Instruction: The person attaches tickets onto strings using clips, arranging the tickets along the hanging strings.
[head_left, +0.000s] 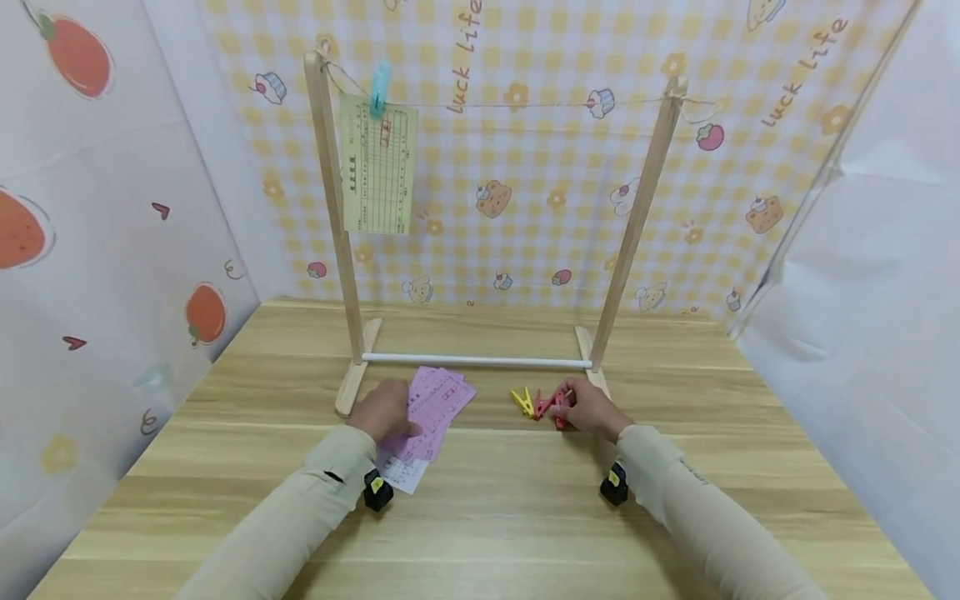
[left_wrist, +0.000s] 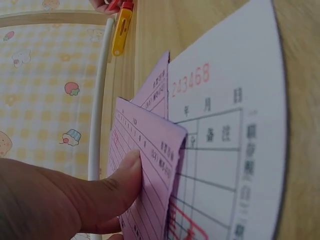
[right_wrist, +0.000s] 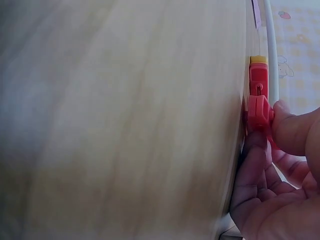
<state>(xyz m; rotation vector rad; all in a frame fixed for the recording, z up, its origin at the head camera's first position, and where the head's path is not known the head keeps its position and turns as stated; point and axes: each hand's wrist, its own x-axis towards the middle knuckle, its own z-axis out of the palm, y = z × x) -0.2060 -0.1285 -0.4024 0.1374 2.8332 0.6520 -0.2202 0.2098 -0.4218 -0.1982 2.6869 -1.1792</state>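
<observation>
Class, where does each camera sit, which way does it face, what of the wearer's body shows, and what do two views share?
Head: on the head, facing forward and down at the wooden frame; both forearms, left hand and right hand show.
Left wrist: worn there, facing the pink slips; left hand and part of right hand show.
Right wrist: worn there, facing a red clothespin; right hand shows.
Head and left wrist share those slips.

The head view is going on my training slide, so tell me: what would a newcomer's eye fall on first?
Probably the yellow-green slip, hanging from a light-blue clothespin beside the left wooden post. Next, lower down, the pink slips at the left hand. Then, right of centre, a yellow clothespin beside red clothespins, one pinched by the right hand.
</observation>
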